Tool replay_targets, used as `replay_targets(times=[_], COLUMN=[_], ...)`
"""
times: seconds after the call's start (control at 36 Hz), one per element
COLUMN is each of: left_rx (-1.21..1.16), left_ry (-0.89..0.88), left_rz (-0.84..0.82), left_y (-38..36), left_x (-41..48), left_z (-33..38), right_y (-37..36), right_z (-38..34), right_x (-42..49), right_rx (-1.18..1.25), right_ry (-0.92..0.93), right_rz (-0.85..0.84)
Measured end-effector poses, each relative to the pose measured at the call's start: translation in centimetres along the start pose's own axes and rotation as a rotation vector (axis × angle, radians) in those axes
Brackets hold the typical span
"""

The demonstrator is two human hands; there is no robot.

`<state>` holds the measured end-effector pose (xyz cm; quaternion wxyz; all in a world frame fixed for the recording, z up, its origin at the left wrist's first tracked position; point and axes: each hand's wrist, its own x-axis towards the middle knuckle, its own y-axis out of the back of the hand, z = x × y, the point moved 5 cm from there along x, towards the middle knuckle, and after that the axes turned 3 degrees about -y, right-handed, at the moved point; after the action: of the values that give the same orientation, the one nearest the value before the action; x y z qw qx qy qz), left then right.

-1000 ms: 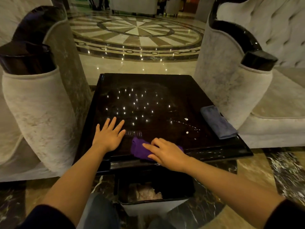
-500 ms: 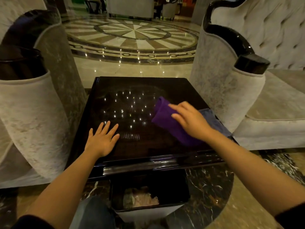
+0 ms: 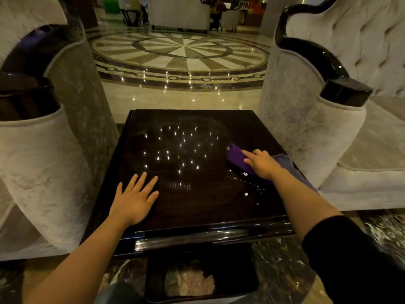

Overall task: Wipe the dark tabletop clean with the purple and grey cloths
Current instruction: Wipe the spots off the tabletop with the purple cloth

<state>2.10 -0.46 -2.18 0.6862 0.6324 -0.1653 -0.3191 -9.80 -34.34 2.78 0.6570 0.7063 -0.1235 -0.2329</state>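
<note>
Your right hand (image 3: 262, 164) presses the purple cloth (image 3: 237, 157) flat, fingers extended; your left hand (image 3: 134, 199), spread, braces you on the tabletop (image 3: 197, 207).

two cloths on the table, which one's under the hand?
The purple cloth: the right hand presses on it. The grey cloth lies flat beyond it by the table's right edge, untouched as far as shows.

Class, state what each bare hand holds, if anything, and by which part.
Right hand presses the purple cloth flat, on its near right part, not gripping. Left hand lies open on the dark tabletop.
</note>
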Motion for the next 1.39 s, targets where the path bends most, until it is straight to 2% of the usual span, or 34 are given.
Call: replay_targets(times=[0.44, 0.75, 0.78, 1.11, 1.39], left_rx=[-0.018, -0.038, -0.042, -0.028, -0.044], left_ry=[0.009, -0.002, -0.042, -0.041, -0.029], left_rz=[0.008, -0.012, 0.010, 0.008, 0.016], left_y=[-0.1, 0.1, 0.9, 1.4, 0.9], left_x=[0.0, -0.3, -1.9, -0.8, -0.2], left_z=[0.0, 0.3, 0.0, 0.0, 0.4], right_y=[-1.5, -2.9, -2.1, -3.6, -4.5], right_z=[-0.7, -4.9, -6.3, -13.5, -16.7], right_x=[-2.3, -7.3, -9.9, -15.0, -18.4], right_rx=[0.146, 0.242, 0.227, 0.247, 0.242], right_ry=[-0.019, 0.043, 0.032, 0.190, 0.362], right_rz=[0.045, 0.100, 0.131, 0.212, 0.164])
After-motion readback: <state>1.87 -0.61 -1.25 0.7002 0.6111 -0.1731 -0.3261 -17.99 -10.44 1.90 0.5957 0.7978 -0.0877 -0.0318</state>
